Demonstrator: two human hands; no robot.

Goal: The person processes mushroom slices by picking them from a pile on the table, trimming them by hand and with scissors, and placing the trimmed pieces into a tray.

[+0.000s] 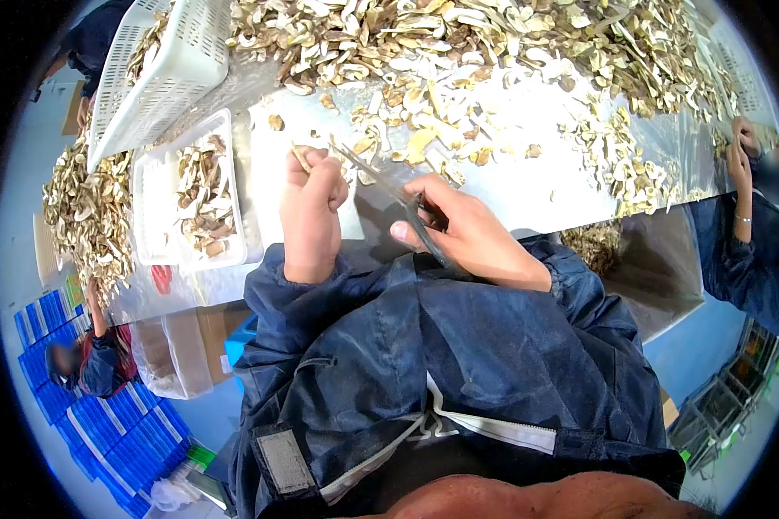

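Over the metal table (273, 186), my left hand (313, 208) is closed, pinching a small slice of dried mushroom (301, 158) that pokes out at its upper left. My right hand (459, 227) is wrapped round the dark handles of a pair of scissors (376, 177). The blades point up and left, with their tips just right of my left hand's fingers. Loose pale slices (424, 138) lie beyond both hands. Part of the held slice is hidden by my fingers.
A white tray (245, 195) with slices stands to the left, below a slotted white basket (160, 95). A large mushroom heap (493, 35) spans the table's far side. Other people are at the right edge, lower left and upper left. Blue boxes are stacked at lower left.
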